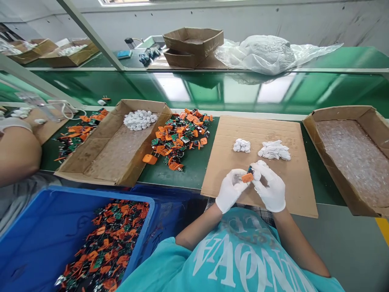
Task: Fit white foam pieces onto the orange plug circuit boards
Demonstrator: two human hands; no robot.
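Both my hands wear white gloves and meet over a flat cardboard sheet (261, 134). My left hand (231, 190) and my right hand (270, 187) together pinch a small orange and green circuit part (248, 176) with a white piece at its top. Two small heaps of white plastic pieces (242, 145) (274, 150) lie on the cardboard just beyond my hands. A pile of orange and green circuit parts (179, 136) is spread on the green table to the left.
An open cardboard box (100, 156) with white pieces (139, 120) sits left of the pile. A blue crate (39, 235) of circuit parts is at lower left. Another box (357, 158) stands right. A co-worker's arm (18, 152) is at the left edge. Boxes and a plastic bag (267, 52) lie beyond the conveyor.
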